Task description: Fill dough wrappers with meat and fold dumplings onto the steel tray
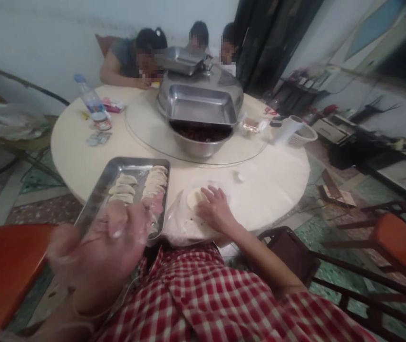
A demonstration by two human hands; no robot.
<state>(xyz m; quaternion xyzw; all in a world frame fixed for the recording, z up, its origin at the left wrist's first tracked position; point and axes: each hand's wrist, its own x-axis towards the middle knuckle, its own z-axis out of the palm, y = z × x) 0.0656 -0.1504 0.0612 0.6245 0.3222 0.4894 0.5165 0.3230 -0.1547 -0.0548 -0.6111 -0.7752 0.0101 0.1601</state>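
Note:
My left hand (105,247) is raised close to the camera, over the near end of a metal tray. It is blurred; its thumb stands apart from the fingers, and I see nothing held in it. In the tray (105,178) lie two rows of folded dumplings (156,180), partly hidden by that hand. My right hand (215,206) rests on a round, pale dumpling wrapper (194,198), its fingers stretched out over the right side. Under the wrapper lies a crumpled clear plastic sheet (178,218) at the table's near edge.
On the round table (281,175), a glass turntable carries a metal bowl (203,148) of dark filling, a large lid (220,80) and metal trays (203,107). A bottle (91,97) and jar (101,121) stand left, a white basket (303,133) right. Several people sit across; chairs flank me.

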